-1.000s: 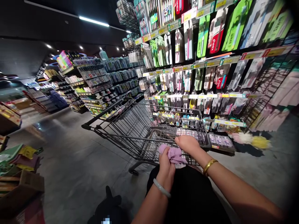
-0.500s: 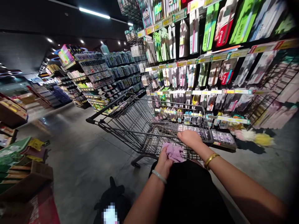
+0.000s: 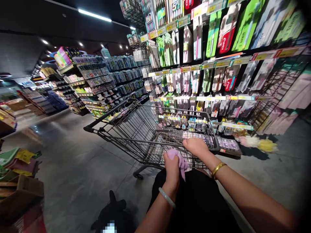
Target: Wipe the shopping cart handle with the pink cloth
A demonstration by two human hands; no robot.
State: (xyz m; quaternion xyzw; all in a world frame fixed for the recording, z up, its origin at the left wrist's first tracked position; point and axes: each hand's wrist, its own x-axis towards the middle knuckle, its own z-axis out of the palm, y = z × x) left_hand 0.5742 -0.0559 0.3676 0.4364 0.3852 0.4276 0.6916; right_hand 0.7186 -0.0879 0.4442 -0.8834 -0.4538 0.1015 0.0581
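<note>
A crumpled light-purple cloth point(image 3: 181, 160) is bunched in my left hand point(image 3: 172, 168), just outside the near side of the shopping cart. Part of the cloth dangles below my fingers. Farther right, my right hand point(image 3: 196, 147) is closed over the near top rail of the dark wire shopping cart point(image 3: 126, 139). Its fingertips are hidden behind the knuckles and the rail. The cart stands sideways before me, with its handle point(image 3: 89, 128) on the left.
Ahead rises a shelf display point(image 3: 179, 69) with packaged brushes on hooks. Pink gloves point(image 3: 295, 90) hang at the right, above yellow bath puffs point(image 3: 267, 145). Cardboard boxes point(image 3: 30, 191) stand at the lower left. A dark figure point(image 3: 113, 210), partly pixelated, is near my left arm.
My left hand has turned and lifted slightly, and the purple cloth now hangs lower from it. My right hand stays on the cart rail. The view has shifted a little to the right.
</note>
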